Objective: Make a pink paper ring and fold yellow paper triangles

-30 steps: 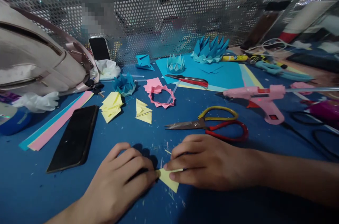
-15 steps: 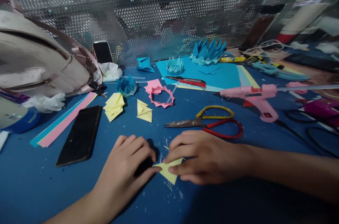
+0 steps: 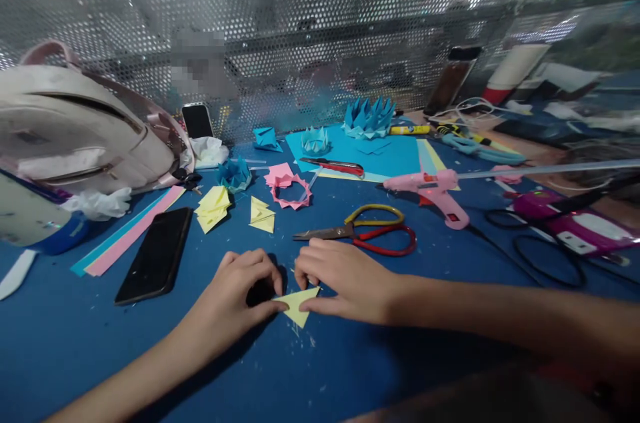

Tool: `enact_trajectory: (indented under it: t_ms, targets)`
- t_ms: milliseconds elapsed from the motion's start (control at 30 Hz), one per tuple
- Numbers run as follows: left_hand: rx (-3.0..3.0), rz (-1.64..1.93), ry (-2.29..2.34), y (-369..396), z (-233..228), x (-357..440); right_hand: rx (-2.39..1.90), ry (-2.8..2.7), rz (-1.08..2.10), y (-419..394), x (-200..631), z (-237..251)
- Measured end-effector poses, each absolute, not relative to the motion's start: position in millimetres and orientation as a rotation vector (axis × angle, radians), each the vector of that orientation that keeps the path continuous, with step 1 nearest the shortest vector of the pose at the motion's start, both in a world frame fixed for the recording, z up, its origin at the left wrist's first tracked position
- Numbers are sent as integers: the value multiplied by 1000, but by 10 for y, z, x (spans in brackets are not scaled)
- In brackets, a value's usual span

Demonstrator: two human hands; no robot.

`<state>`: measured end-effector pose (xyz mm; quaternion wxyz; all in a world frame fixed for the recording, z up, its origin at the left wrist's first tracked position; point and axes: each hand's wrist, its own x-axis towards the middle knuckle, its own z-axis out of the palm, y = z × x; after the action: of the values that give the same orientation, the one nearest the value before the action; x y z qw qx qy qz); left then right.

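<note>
A small yellow paper triangle (image 3: 299, 310), folded from paper, lies flat on the blue tabletop between my hands. My left hand (image 3: 245, 283) is curled, its thumb pressing the left corner of the paper. From the right, my right hand (image 3: 345, 280) bends over it, with the thumb on the paper and the fingertips at its upper edge. Scissors (image 3: 357, 230) with yellow and red handles lie just beyond my right hand. Past my hands sit a yellow folded piece (image 3: 262, 215), a stack of yellow folded pieces (image 3: 214, 208) and a pink paper ring (image 3: 291, 192).
A black phone (image 3: 155, 255) and coloured strips (image 3: 130, 230) lie left, near a backpack (image 3: 80, 123). A pink glue gun (image 3: 435, 190) with its cable lies right. Behind are a red cutter (image 3: 335, 166), blue sheets (image 3: 380, 160) and a blue paper crown shape (image 3: 369, 118).
My right hand's fingers have drawn back off the paper's face and curled at its upper edge, leaving the thumb on it. The view has shifted, so the objects at right appear further left.
</note>
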<state>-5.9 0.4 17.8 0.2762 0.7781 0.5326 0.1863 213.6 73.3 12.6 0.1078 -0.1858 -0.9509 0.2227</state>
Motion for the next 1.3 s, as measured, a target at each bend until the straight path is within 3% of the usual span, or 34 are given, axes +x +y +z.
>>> enact_trajectory:
  t_ms: [200, 467, 1300]
  targets:
    - [1860, 610, 1423, 47, 247, 9, -569, -2735, 847, 710, 2157, 200]
    - [1537, 964, 1399, 139, 287, 129, -533, -2357, 1328, 744, 2193, 176]
    - [1337, 1263, 1331, 186, 162, 100, -771, -2041, 1471, 823, 2142, 160]
